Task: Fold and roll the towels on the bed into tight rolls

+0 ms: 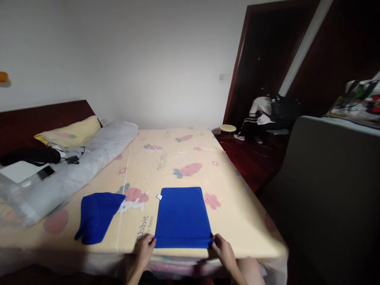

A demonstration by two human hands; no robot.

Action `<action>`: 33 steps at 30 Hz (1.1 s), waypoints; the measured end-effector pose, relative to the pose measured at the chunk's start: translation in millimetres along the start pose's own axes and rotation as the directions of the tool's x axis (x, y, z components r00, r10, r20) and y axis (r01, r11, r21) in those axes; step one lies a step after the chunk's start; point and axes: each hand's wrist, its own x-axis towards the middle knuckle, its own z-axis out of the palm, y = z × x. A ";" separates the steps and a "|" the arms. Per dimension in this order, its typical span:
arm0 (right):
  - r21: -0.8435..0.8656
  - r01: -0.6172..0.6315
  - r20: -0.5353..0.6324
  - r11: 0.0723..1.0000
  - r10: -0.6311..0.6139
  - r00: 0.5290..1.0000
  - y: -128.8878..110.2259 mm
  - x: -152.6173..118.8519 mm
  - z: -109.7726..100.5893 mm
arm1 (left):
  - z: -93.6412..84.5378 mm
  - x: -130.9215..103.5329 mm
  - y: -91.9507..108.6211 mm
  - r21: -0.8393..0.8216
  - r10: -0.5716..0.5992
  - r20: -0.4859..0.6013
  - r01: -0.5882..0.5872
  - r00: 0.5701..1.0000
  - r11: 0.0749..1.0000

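Observation:
A blue cloth [182,213] lies flat as a near-rectangle by the bed's front edge, with a small white tag at its upper left side. My left hand [146,248] pinches its lower left corner, and my right hand [222,247] pinches the lower right corner. A crease or narrow fold runs along the near edge between the two hands. Off to the left, a second blue cloth [97,215] lies loosely crumpled, touched by neither hand.
The bed [237,221] has a patterned yellow sheet. Rolled grey bedding [74,174] bears a phone [46,173] and cables at left, near a yellow pillow [73,132]. Beyond are a round stool [227,128] and a seated person [261,109]. A grey panel [323,190] stands right.

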 end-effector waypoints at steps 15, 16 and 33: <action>-0.622 0.277 -0.071 0.732 -0.405 0.911 5.0 -13.6 23.6 | -2.9 -25.6 52.7 0.493 0.183 0.130 -0.224 0.974 0.841; -0.644 0.246 -0.065 0.724 -0.373 0.926 -2.5 -13.5 23.2 | -2.6 -25.7 59.0 0.526 0.166 0.123 -0.206 0.978 0.825; -0.709 0.233 0.048 0.666 -0.284 0.957 -63.8 -18.3 107.4 | 79.9 -43.6 110.9 0.527 0.111 0.169 -0.185 0.979 0.829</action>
